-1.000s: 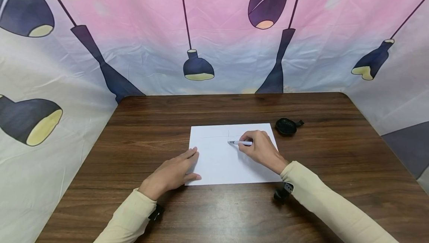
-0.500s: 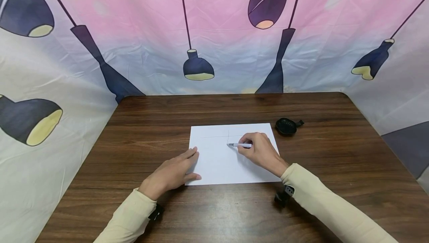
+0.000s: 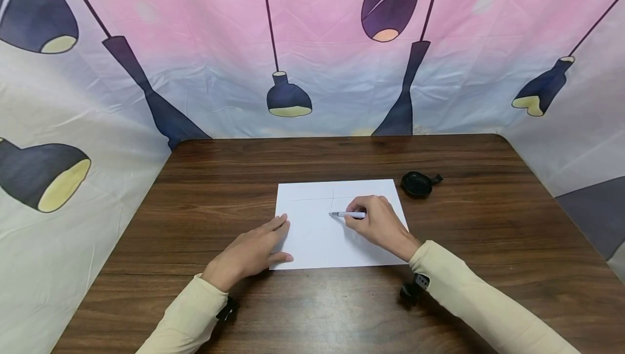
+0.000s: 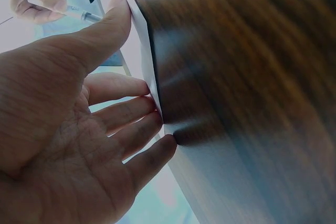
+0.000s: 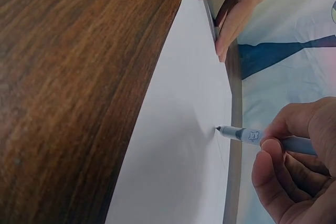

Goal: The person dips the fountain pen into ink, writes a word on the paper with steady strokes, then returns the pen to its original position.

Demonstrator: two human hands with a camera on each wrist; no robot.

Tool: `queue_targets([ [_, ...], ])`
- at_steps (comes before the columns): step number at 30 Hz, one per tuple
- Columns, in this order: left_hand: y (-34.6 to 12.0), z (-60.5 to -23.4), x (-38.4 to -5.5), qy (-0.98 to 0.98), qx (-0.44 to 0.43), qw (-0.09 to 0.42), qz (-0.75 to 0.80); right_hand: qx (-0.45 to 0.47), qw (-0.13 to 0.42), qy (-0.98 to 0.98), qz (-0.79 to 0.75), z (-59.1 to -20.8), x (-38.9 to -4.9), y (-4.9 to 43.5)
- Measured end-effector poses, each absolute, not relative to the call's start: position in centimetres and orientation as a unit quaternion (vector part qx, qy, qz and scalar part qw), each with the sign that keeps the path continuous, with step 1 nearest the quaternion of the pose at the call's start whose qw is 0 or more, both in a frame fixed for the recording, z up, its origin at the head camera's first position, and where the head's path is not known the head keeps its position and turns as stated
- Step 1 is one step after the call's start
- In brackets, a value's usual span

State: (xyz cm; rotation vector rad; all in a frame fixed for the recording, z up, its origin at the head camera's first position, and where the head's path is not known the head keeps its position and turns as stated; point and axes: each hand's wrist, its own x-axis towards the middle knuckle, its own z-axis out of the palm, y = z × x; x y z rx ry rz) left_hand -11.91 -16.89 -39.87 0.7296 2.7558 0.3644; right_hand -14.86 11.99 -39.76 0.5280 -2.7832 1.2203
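A white sheet of paper [image 3: 312, 240] lies on the wooden table, with a thin horizontal line and a downward line crossing it near the top. My right hand [image 3: 380, 223] pinches a pale pen [image 3: 354, 215] between thumb and fingers. In the right wrist view the pen [image 5: 247, 135] has its dark tip right at the paper, at the end of the downward line; a small printed figure marks its barrel. With fingers spread, my left hand [image 3: 251, 251] rests on the sheet's left edge. The left wrist view shows its fingertips [image 4: 169, 142] at the paper's border.
A small black round object with a short tab [image 3: 417, 184] lies beyond the sheet's upper right corner. Dark wood table [image 3: 219, 180] surrounds the paper. Behind it hangs a cloth backdrop [image 3: 219, 28] printed with lamps. Black wrist devices [image 3: 414, 289] sit at both sleeves.
My right hand has drawn the pen a little down and left over the paper, and the downward line is longer. The left hand has stayed in place.
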Motion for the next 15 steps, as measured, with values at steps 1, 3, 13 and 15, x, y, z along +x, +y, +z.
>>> queue_targets([
  [1,-16.88,-39.85,-11.89,0.950,0.251,0.134,0.125,0.171,0.028,-0.902,0.395,-39.75,-14.82,11.97],
  [3,-16.89,-39.87,-11.90,0.950,0.251,0.134,0.126,0.172,0.027,-0.902,0.396,-39.78,-14.74,11.94],
  [13,-16.91,-39.75,-11.92,0.950,0.253,0.133,0.127,0.171,0.014,-0.901,0.399,-39.50,-14.33,11.66],
  [15,-16.91,-39.77,-11.93,0.950,0.253,0.132,0.126,0.171,0.011,-0.901,0.399,-39.52,-14.26,11.62],
])
